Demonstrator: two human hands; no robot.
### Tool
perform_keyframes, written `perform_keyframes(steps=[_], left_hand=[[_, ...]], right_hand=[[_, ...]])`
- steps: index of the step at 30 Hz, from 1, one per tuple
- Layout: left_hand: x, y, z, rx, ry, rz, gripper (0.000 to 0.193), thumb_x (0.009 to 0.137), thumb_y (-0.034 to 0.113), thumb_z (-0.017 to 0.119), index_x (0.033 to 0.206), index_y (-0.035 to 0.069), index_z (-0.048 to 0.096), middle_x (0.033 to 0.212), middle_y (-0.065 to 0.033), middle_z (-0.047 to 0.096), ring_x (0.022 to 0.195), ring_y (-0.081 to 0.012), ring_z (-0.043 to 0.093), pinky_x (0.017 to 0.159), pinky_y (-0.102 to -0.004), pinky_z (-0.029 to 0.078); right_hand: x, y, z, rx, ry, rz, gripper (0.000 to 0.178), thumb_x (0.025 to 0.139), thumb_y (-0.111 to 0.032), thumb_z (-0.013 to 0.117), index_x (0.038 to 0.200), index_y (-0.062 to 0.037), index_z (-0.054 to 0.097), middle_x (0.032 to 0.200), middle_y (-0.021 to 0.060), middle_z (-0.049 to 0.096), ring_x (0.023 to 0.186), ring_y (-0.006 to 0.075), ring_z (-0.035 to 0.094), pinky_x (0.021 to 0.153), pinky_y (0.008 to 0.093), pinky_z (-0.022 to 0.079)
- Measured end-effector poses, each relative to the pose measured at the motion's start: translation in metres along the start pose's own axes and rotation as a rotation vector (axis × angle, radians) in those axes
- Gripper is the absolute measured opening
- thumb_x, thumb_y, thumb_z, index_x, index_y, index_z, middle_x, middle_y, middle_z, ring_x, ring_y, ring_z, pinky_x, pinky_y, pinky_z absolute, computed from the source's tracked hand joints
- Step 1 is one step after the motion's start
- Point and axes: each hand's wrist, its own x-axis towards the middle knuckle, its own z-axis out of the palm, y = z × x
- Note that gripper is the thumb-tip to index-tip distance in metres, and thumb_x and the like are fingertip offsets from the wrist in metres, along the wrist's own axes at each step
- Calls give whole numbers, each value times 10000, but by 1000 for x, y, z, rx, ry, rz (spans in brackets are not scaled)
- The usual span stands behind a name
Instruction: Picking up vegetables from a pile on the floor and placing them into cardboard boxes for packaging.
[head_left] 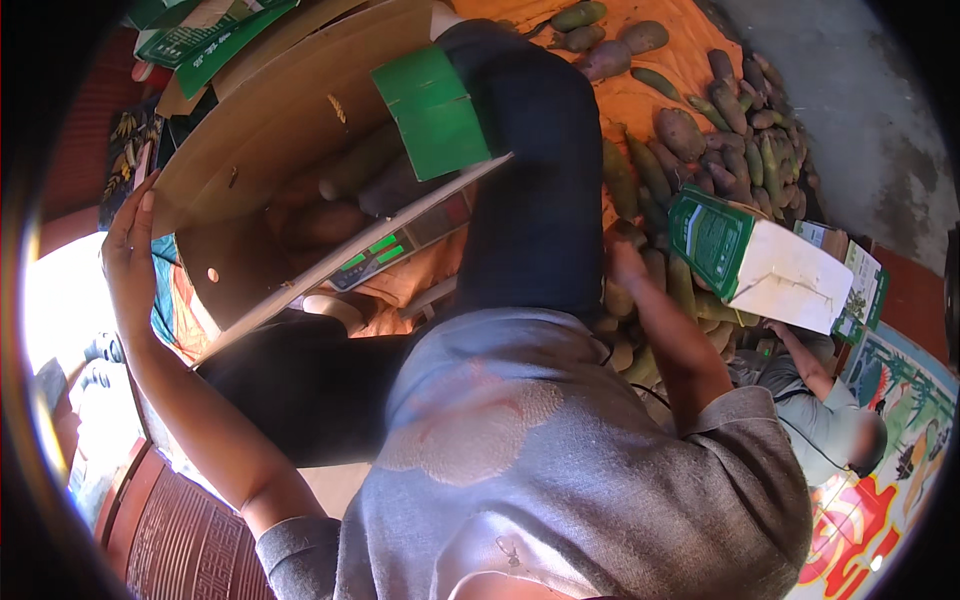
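My left hand (130,235) is at the left rim of a large cardboard box (280,85), its fingers stretched out against the outer wall. Inside the box lie several tubers (335,222), partly in shadow. A green flap (430,112) folds over its right side. My right hand (625,263), beside my right knee, has its fingers closed round a brownish tuber (627,234); the fingertips are partly hidden. Around that hand spreads a pile of purple and green tubers (735,150) on an orange sheet (690,30).
A scale with a lit green display (370,255) stands behind the near box wall. To the right is a green-and-white carton (760,262), with another person (835,420) working beyond it. Green cartons (215,35) are stacked at the upper left. Carved reddish wooden furniture (190,535) is at lower left.
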Motion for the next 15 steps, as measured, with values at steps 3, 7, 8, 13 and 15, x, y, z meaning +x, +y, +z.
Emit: perform_keyframes(steps=[3,7,8,13,15], left_hand=[[4,1,4,-58,-19,21,388,1032,375,536,1276,113,685,1256,-127,679,1226,-238,595,1070,-359,409],[-2,-8,0,-13,-14,-15,394,1033,371,535,1285,104,678,1258,-128,678,1225,-237,596,1070,-363,410],[-2,-8,0,-19,-22,3,398,1032,375,535,1285,104,678,1258,-130,678,1226,-237,595,1071,-367,410],[3,-5,2,-34,-12,34,403,1028,388,540,1278,106,684,1260,-124,678,1232,-242,593,1075,-376,409],[4,-1,-2,-25,-8,41,402,1027,387,543,1276,105,685,1259,-123,678,1228,-239,595,1074,-373,410]], right_hand=[[-20,-26,15,543,208,-80,283,921,-116,549,1174,-25,639,1325,246,562,1226,382,556,1039,435,457],[-81,-84,-89,-367,702,-534,367,776,-41,618,1140,3,632,1289,218,573,1284,398,495,1118,502,373],[-104,-94,-128,-283,787,-572,437,765,-26,646,1201,-34,615,1330,177,556,1311,368,476,1125,510,361],[-155,-2,-252,-610,1085,-171,430,831,-223,691,1238,-107,618,1251,161,604,1271,355,501,1112,516,332],[-157,69,-269,-541,942,59,478,855,-328,700,1280,-131,604,1280,165,603,1284,365,495,1105,484,358]])
